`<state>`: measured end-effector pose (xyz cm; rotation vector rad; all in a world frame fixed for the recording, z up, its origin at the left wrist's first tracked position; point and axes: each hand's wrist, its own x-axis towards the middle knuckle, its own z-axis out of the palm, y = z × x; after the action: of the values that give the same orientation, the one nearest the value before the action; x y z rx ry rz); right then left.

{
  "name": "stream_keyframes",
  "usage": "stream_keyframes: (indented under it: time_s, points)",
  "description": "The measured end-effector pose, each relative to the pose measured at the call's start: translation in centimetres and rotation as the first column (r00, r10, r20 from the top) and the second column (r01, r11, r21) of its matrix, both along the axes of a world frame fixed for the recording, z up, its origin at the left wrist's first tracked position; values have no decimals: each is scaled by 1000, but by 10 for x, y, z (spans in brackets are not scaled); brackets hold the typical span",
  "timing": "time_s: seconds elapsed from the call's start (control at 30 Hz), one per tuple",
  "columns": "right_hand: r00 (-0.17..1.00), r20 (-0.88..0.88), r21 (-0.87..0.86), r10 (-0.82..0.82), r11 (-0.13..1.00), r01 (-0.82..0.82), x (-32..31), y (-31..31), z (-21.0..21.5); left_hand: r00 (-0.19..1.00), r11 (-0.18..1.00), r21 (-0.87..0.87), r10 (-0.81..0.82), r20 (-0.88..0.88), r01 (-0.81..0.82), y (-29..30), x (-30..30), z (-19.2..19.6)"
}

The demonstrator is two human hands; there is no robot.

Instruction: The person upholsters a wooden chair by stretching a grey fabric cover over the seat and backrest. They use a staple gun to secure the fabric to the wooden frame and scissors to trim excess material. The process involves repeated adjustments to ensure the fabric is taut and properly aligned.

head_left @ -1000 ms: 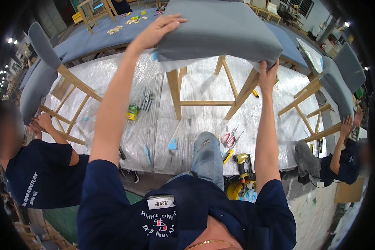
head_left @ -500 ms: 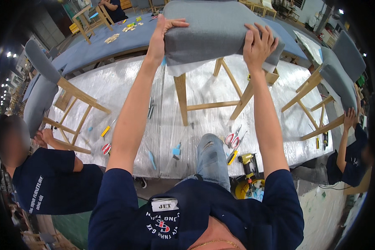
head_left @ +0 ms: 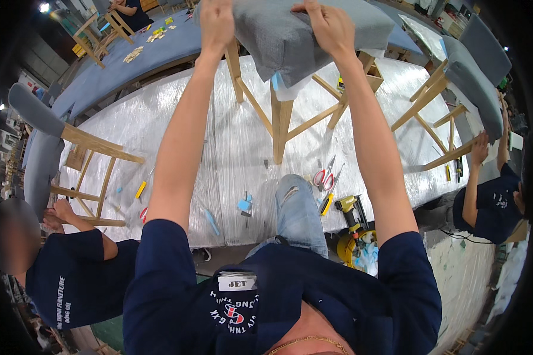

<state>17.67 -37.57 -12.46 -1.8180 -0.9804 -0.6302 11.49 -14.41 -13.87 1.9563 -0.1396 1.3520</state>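
- Overhead, a long surface (head_left: pixel 160 136) wrapped in clear, glossy plastic film fills the middle of the head view; its near edge runs just beyond the person's raised knee in torn blue jeans (head_left: pixel 299 216).
- Room: workshop hall, ceiling lamps at far left, a second long bench with blue covering (head_left: pixel 160 53) behind, small pale pieces scattered on it.
- Loose items on the surface: red-handled scissors (head_left: pixel 324 174), yellow utility knife (head_left: pixel 141 189), small blue scraps (head_left: pixel 244 204). A yellow-and-black power stapler (head_left: pixel 350 208) sits at the near edge on the right.
- Left side: a grey-upholstered chair on pale wooden legs (head_left: pixel 44 148) lying on the surface, a person in a navy shirt (head_left: pixel 71 278) with hands at its frame.
- Right side: another grey chair with wooden frame (head_left: pixel 477 77), tilted, steadied by a second person in navy (head_left: pixel 491 201).
- Principal item: grey fabric seat cushion (head_left: pixel 290 35), thick, rounded at the edges, woven texture, mounted on a light wooden stool frame (head_left: pixel 281 112) standing on the surface straight ahead, at the top centre of the view. A blue-white scrap hangs under its front edge.
- Left hand (head_left: pixel 217 21): fingers curled shut, gripping the cushion's left edge.
- Right hand (head_left: pixel 331 26): fingers bent and pressed down over the cushion's front right edge, clutching the fabric.
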Motion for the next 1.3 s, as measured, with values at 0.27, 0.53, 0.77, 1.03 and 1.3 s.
stream_keyframes:
  time_s: [0.27,0.53,0.77,1.03,1.3]
  points:
    - [974,194,180,-118,980,83,2,12,-17,997,999,-50,-13,79,17,-32,31,-41]
    - [979,191,281,-72,959,16,4,17,-21,937,985,-76,172,304,-156,-134,-13,-57]
    - [986,130,344,-107,937,56,-25,-1,-33,956,964,-244,-33,292,108,-132,-41,-79]
    - [343,-731,641,589,766,50,-124,-8,-121,816,491,-849,-561,-138,195,-115,-102,-107]
    - [429,-711,671,558,721,173,-129,5,-114,726,387,-902,-674,-135,193,-111,-103,-105]
